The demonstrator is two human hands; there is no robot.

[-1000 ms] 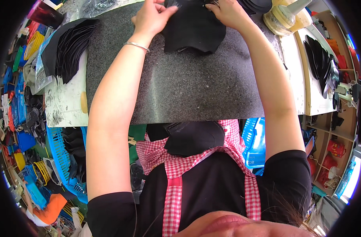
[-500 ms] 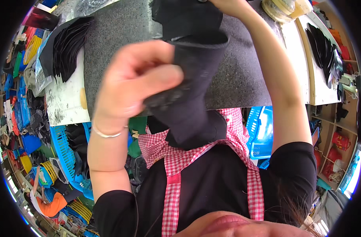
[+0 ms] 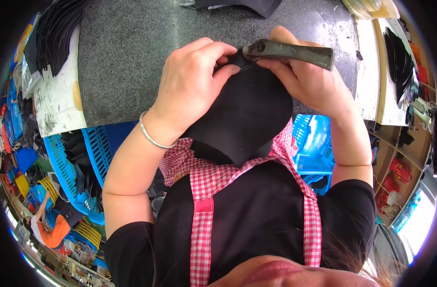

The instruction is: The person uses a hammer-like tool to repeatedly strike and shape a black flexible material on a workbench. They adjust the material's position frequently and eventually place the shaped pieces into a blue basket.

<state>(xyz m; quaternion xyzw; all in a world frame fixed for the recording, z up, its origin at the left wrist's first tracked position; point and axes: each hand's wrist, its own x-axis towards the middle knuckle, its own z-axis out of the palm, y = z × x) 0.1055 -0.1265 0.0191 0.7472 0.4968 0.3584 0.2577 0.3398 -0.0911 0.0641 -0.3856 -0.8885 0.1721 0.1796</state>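
A black leather-like piece (image 3: 249,110) lies over the near edge of the dark stone slab (image 3: 127,67) and hangs down toward my lap. My left hand (image 3: 192,79) pinches its far end between thumb and fingers. In my right hand (image 3: 311,79) is a hammer (image 3: 295,53), its metal head lying sideways above the knuckles. One end of that head is at the piece's far tip, close to my left fingertips; whether it touches, I cannot tell. The hammer's handle is hidden by my hand.
Another black piece (image 3: 252,5) lies at the slab's far side, near a yellowish container (image 3: 366,7). Black stacks flank the slab, left (image 3: 58,33) and right (image 3: 400,64). Blue crates (image 3: 99,148) stand below the table. A person in orange (image 3: 56,233) is far left.
My right hand has come back from the far side of the slab and now shows the hammer. My left hand has stopped its blurred motion and laid the black piece on the slab edge.
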